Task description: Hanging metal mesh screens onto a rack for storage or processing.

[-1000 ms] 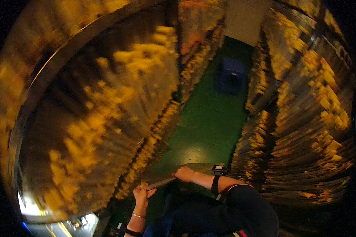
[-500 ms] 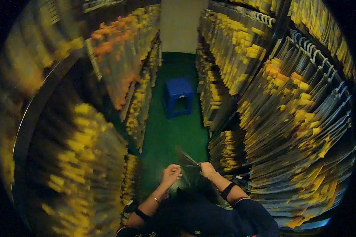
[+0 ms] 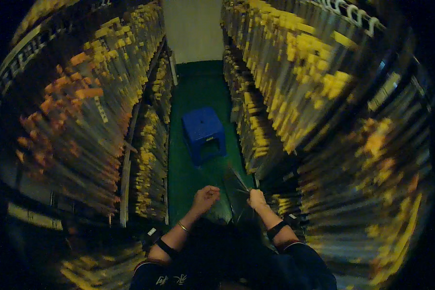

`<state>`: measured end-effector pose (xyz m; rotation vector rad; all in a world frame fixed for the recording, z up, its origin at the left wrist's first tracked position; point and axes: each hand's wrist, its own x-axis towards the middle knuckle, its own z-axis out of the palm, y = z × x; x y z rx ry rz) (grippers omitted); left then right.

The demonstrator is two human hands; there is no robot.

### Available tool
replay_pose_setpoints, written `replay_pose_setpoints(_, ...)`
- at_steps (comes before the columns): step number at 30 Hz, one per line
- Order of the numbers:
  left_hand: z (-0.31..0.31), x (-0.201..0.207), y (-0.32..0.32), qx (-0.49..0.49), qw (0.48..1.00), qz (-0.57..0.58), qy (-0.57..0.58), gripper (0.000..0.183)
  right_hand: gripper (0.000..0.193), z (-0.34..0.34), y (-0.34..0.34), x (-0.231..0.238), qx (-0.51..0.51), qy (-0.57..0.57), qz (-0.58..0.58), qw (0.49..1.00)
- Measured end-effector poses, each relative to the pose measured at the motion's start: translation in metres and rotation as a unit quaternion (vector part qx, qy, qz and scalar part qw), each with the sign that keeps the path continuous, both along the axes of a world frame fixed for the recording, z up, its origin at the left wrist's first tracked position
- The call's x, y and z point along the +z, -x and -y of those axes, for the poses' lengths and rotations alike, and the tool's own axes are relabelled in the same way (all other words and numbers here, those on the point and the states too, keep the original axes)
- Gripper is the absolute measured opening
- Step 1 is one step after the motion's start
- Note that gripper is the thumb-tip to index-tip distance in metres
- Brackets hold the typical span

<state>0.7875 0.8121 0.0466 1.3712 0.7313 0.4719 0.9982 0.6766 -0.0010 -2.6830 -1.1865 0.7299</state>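
Note:
My right hand (image 3: 258, 198) is closed round the edge of some thin, see-through flat sheets (image 3: 238, 181), which stick out forward and left and seem to hang down below it too. To its left, at about the same height, my left hand (image 3: 207, 198) has its fingers curled in towards the thumb. Whether anything thin lies between those fingers is too dim to make out. Both hands are in front of my body over the green floor (image 3: 186, 186).
A blue plastic stool (image 3: 204, 126) stands in the aisle ahead. Racks of hanging thin sheets with yellow tags (image 3: 299, 53) line the right side. The left racks carry sheets with orange and yellow tags (image 3: 63, 101). A pale wall (image 3: 193, 31) closes the far end.
I have moved forward along the aisle, so the stool and racks appear nearer. My right hand keeps its hold on the sheets; my left hand stays curled beside it.

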Motion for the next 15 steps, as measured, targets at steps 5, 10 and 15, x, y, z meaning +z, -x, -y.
replay_pose_setpoints(5, -0.114, 0.006, -0.055, 0.006, 0.999, 0.036, 0.014, 0.016, 0.032, -0.098, -0.066, -0.003, -0.022, -0.034, 0.029, 0.999)
replay_pose_setpoints(10, -0.222, 0.017, -0.125, -0.001, 0.999, 0.05, -0.011, 0.015, 0.032, -0.207, -0.15, -0.008, -0.053, -0.044, 0.081, 0.994)
replay_pose_setpoints(15, -0.311, 0.032, -0.146, 0.019, 0.996, 0.081, -0.021, 0.014, 0.026, -0.325, -0.205, 0.042, -0.025, -0.048, 0.164, 0.985)
